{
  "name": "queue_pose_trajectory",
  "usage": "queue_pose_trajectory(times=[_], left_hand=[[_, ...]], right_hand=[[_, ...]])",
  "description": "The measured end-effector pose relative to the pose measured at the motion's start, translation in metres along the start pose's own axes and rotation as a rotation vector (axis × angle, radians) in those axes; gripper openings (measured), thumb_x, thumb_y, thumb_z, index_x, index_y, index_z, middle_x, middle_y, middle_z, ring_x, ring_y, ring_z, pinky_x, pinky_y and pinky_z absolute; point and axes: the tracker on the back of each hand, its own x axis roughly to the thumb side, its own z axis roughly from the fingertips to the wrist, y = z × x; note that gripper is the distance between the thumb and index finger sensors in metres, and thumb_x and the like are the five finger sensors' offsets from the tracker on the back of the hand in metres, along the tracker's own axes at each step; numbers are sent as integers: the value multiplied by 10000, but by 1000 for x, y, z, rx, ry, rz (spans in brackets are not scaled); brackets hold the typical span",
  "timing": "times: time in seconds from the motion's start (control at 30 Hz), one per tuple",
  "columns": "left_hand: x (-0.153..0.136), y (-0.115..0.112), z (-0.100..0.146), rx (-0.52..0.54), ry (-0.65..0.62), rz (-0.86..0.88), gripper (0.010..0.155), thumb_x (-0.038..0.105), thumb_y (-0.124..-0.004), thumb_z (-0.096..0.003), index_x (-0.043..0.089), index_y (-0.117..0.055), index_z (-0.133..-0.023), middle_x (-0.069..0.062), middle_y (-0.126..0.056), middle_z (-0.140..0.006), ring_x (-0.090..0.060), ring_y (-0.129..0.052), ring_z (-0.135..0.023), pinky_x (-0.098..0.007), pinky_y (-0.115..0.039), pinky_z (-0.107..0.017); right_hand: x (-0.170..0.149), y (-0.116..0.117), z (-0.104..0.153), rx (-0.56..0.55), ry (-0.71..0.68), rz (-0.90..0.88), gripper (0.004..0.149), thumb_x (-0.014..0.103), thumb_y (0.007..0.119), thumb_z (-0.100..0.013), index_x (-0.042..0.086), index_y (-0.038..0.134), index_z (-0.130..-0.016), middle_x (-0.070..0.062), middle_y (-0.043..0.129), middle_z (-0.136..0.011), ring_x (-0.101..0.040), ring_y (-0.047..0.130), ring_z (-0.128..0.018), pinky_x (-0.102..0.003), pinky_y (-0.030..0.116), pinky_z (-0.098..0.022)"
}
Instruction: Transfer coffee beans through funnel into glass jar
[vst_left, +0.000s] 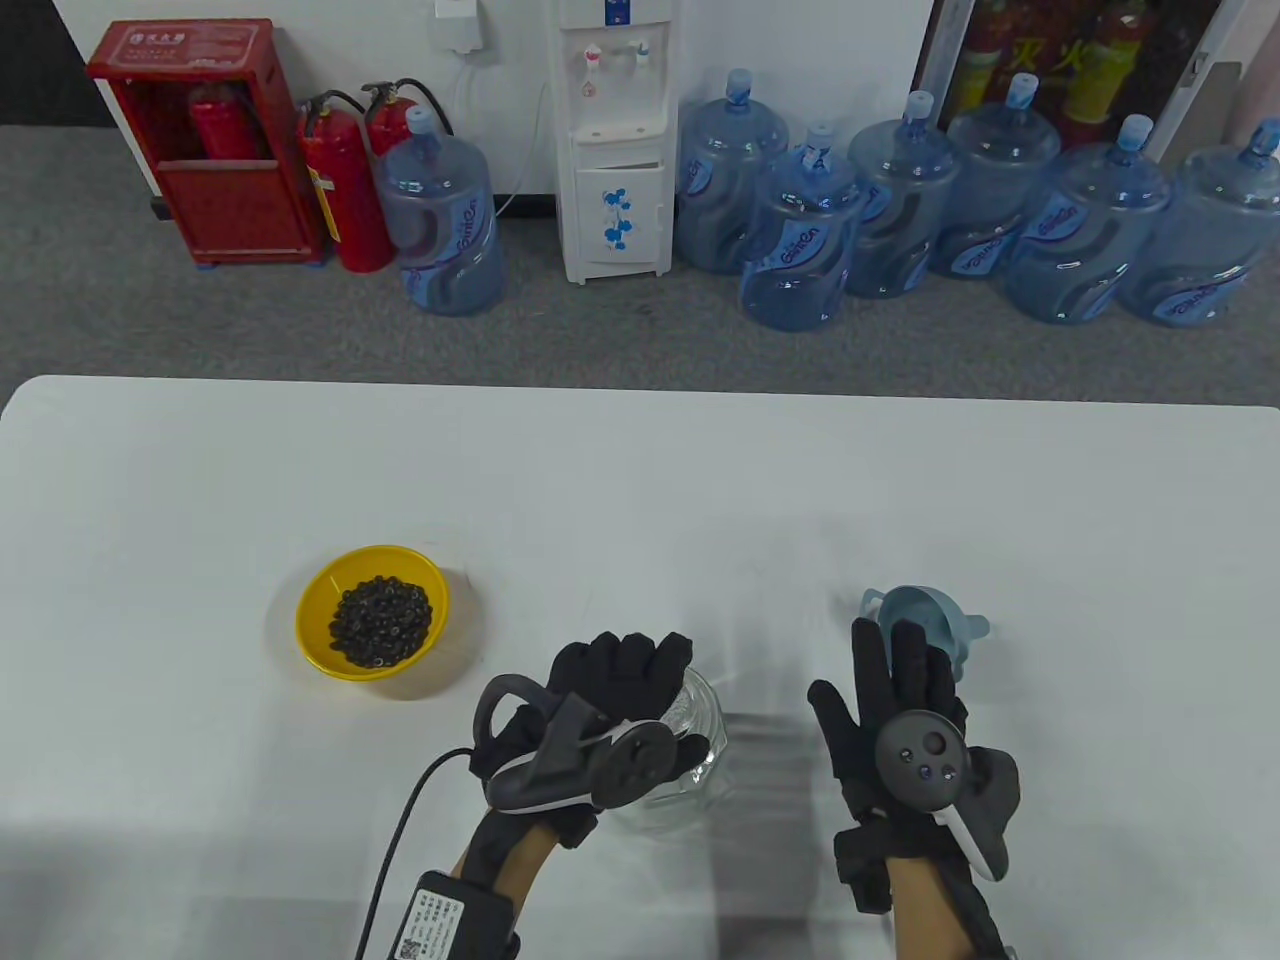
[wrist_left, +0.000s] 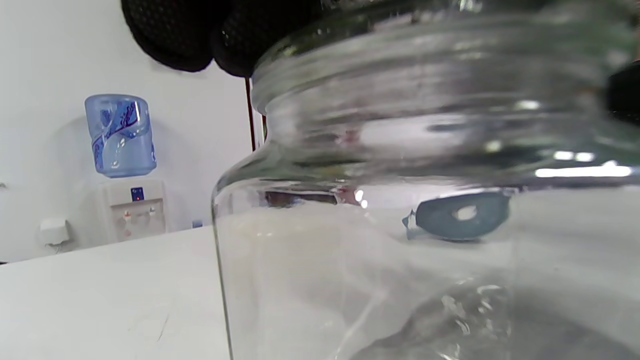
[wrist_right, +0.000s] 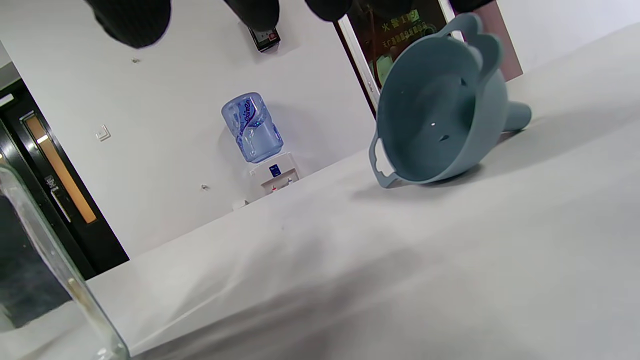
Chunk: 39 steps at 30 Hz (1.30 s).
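A clear glass jar (vst_left: 700, 745) stands upright on the white table (vst_left: 640, 480) near the front middle. My left hand (vst_left: 665, 700) grips it around the top. In the left wrist view the jar (wrist_left: 400, 225) fills the frame, with my fingertips (wrist_left: 200, 35) at its rim. A yellow bowl (vst_left: 310, 640) of coffee beans (vst_left: 380, 620) sits to the left of the jar. A blue-grey funnel (vst_left: 935, 615) lies on its side at the right. My right hand (vst_left: 855, 665) is open, its fingers stretched out just short of the funnel (wrist_right: 440, 125), not touching it.
Beyond the table's far edge, on the floor, stand several water bottles (vst_left: 800, 240), a water dispenser (vst_left: 615, 150) and fire extinguishers (vst_left: 345, 190). The jar's edge (wrist_right: 50, 290) shows at the lower left of the right wrist view.
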Motion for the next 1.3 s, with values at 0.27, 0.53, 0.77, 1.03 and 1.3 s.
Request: queue_pose_trajectory(times=[0.27,0.53,0.77,1.03,1.3], left_hand=[[-23,31,5,40,75,111,855,736,-618,-455,211,-539,-1125,-110,-731,-1002,-229,-855,-661,-551,-696,-651],[-94,60,49,98,293,44,821,722,-598,-472,269,-501,-1149,-134,-759,-987,-204,-921,-568,-524,-766,-597],[-164,47,104,17,550,-36,767,698,-636,-480,314,-532,-1136,-154,-739,-1015,-223,-975,-579,-529,-805,-592],[-215,10,143,-177,799,-46,742,635,-733,-471,351,-528,-1125,-180,-683,-1070,-309,-960,-692,-584,-763,-657],[-246,-35,159,-356,941,-40,749,589,-788,-467,347,-514,-1121,-181,-641,-1105,-358,-930,-777,-608,-724,-691]], right_hand=[[0,-4,1,-20,-9,-40,729,645,522,-660,291,301,-1259,-165,164,-1296,-471,223,-1149,-712,337,-765],[-2,-3,0,-9,-2,-59,732,644,519,-661,286,301,-1260,-169,165,-1295,-472,224,-1148,-713,339,-763],[-1,-2,0,-2,-6,-60,733,644,518,-660,283,303,-1261,-173,163,-1295,-474,227,-1147,-714,340,-763],[-1,-2,0,-3,0,-58,731,641,519,-661,279,309,-1261,-177,166,-1293,-479,228,-1144,-715,343,-760],[0,-2,0,2,2,-44,731,641,520,-661,278,310,-1260,-178,168,-1293,-479,231,-1145,-715,344,-761]])
